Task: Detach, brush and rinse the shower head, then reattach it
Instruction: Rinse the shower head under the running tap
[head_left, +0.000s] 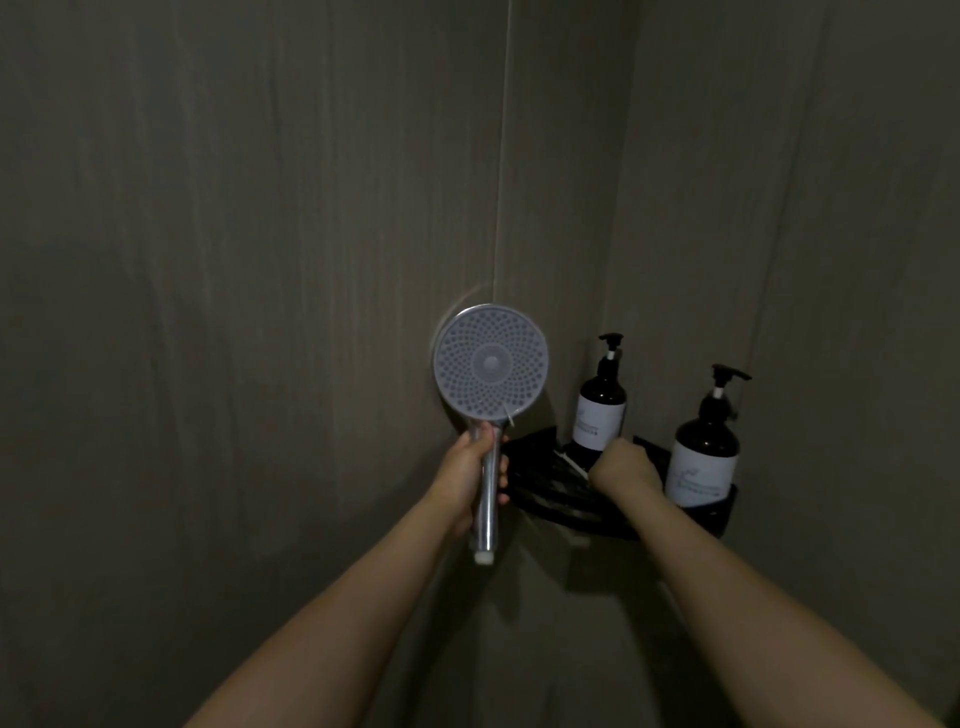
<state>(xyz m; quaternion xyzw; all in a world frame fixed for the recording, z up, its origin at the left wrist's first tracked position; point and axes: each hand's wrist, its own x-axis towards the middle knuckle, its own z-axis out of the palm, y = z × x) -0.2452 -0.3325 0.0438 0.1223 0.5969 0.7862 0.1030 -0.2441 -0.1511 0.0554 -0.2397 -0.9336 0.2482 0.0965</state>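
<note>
Holding the shower head up by its shiny handle, the left hand has its fingers and thumb curled tight around the handle. The round face with all its little holes points back at the person, and it sits in front of the dark wall. No hose hangs from the bottom end of the handle, so the shower head is off and free. The right hand reaches into the black corner shelf just beside the shower head. Its fingers are curled in, with the back of the hand facing the person, and something small and white shows at its left edge. It is too dark to tell if the hand is gripping that white thing. Two dark pump bottles with white labels stand on the shelf. One bottle is at the back, near the corner. The other bottle stands to the right, close to the right hand.
</note>
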